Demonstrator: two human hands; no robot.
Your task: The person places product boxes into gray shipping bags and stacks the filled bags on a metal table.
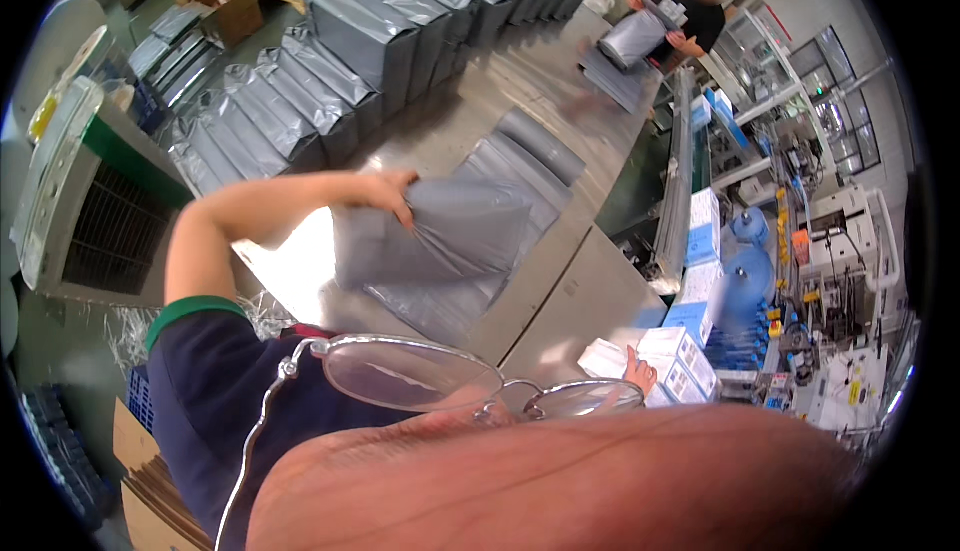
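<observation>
My left hand (pixel 390 194) grips the upper left edge of a grey plastic mailing bag (pixel 470 226), its fingers closed on the wrinkled film. The bag lies across more flat grey bags (pixel 440 303) on the metal table, with a grey roll-like fold (pixel 540 146) at the far end. To the lower right, my right hand (pixel 641 371) is on a white and blue box (pixel 680 363), its fingers curled against the side. Eyeglasses (pixel 415 371) hide part of that wrist and forearm.
Filled grey bags (pixel 350 36) stand in rows along the table's far left side. Across the table a person in black (pixel 690 6) handles a grey bag. White and blue boxes (pixel 703 226) line the conveyor on the right. A green-and-white cooler (pixel 110 191) stands at left.
</observation>
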